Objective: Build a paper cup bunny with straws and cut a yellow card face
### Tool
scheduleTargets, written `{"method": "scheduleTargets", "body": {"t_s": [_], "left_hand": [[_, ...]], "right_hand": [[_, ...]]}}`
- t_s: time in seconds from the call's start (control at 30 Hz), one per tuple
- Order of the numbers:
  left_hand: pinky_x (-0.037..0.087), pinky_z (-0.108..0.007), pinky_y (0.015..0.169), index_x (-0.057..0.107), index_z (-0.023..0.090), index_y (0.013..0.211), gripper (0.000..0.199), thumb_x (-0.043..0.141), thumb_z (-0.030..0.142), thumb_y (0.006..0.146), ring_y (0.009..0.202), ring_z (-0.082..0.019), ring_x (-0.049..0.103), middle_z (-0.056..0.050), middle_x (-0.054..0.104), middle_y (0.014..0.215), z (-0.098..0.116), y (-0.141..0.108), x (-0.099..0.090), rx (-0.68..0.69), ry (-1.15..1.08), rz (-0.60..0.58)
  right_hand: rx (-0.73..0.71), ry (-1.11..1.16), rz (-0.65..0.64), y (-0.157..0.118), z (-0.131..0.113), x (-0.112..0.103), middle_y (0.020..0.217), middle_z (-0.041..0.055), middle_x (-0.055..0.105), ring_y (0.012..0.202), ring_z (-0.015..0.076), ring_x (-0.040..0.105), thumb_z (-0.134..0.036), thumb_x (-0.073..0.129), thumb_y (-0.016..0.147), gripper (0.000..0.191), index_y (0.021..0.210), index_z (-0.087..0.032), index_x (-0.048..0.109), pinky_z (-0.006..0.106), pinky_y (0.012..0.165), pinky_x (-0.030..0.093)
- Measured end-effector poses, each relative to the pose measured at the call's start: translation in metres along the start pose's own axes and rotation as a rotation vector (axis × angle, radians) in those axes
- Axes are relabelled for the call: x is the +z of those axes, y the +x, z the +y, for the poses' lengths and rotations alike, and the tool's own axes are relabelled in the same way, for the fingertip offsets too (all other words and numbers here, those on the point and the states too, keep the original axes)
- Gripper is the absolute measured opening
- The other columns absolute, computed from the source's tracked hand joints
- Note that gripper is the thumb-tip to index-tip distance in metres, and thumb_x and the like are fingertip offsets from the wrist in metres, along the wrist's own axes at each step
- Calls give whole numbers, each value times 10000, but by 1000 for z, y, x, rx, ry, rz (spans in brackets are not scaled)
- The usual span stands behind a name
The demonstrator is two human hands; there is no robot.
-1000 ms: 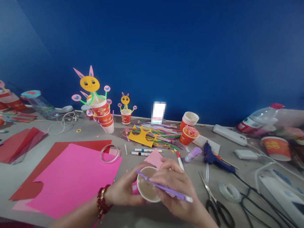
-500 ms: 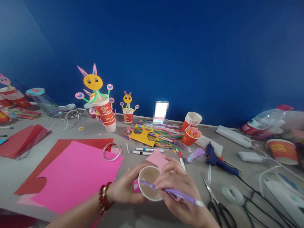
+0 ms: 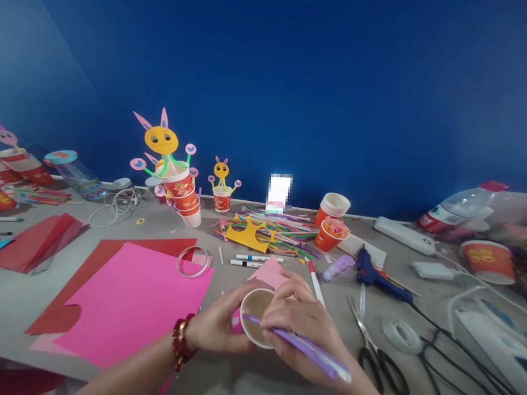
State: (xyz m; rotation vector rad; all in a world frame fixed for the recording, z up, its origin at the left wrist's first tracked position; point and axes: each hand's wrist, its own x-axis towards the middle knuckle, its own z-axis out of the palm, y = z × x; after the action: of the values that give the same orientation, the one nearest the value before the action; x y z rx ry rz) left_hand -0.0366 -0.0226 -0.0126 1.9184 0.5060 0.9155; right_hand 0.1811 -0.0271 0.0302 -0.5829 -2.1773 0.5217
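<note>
My left hand (image 3: 224, 320) is wrapped around the side of a paper cup (image 3: 256, 307), its open mouth tilted toward me and the inside plain. Over the cup's right rim, my right hand (image 3: 300, 325) pinches what look like purple pipe cleaners (image 3: 312, 352). One thin purple end lies across the cup's mouth, while the thicker purple and white ends stick out below the hand toward the lower right. The fingers hide part of the rim. Just beyond the hands lies a pink sheet of paper (image 3: 268, 271).
Bright pink paper (image 3: 143, 303) covers the left side. To the right lie scissors (image 3: 368, 339), a blue glue gun (image 3: 375, 276), clear tape (image 3: 401, 335) and cables. Behind are markers (image 3: 259, 258), loose pipe cleaners (image 3: 290, 230), stacked cups (image 3: 332, 208) and a rabbit-faced cup figure (image 3: 177, 189).
My right hand has shifted slightly left over the cup. The outer ends of the purple pipe cleaners have dropped and now show as separate strands. My left hand stays in place.
</note>
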Motion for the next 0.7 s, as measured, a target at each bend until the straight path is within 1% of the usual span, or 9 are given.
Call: {"method": "scheduleTargets", "body": {"t_s": [0.17, 0.33, 0.47, 0.6, 0.7], "left_hand": [[460, -432, 1051, 408, 221, 1392, 686, 733, 223, 788, 1235, -292, 551, -147, 552, 1351, -2, -2, 2, -37, 47, -9], [447, -449, 1072, 361, 212, 1432, 725, 707, 209, 794, 1264, -307, 535, -165, 518, 1407, -1, -1, 3, -40, 75, -23], [443, -441, 1077, 340, 227, 1443, 736, 700, 193, 802, 1275, -299, 530, -157, 509, 1416, 0, 0, 4, -31, 88, -27], [450, -441, 1068, 368, 226, 1417, 675, 696, 247, 827, 1275, -307, 532, -153, 539, 1375, 1, 0, 3, -9, 107, -20], [447, -433, 1067, 364, 234, 1423, 691, 702, 237, 821, 1274, -305, 533, -149, 532, 1387, 1, 0, 3, -11, 110, -19]], "right_hand": [[-58, -56, 70, 0, 5, 8, 800, -43, 751, 791, 174, 658, -117, 690, 813, 214, 967, -265, 679, 499, 1112, 388], [-28, -95, 64, -1, 3, 8, 799, -33, 758, 798, 178, 658, -100, 677, 814, 204, 933, -265, 676, 504, 1050, 454], [-19, -113, 67, -1, 2, 9, 753, -34, 737, 776, 175, 648, -106, 668, 825, 198, 939, -266, 685, 516, 1038, 465], [-38, -104, 131, -1, 5, 12, 732, -43, 736, 742, 171, 656, -125, 673, 837, 175, 920, -278, 697, 529, 1074, 444], [-50, -96, 133, -3, 7, 13, 752, -48, 750, 743, 167, 658, -115, 701, 815, 191, 927, -270, 699, 501, 1066, 460]]}}
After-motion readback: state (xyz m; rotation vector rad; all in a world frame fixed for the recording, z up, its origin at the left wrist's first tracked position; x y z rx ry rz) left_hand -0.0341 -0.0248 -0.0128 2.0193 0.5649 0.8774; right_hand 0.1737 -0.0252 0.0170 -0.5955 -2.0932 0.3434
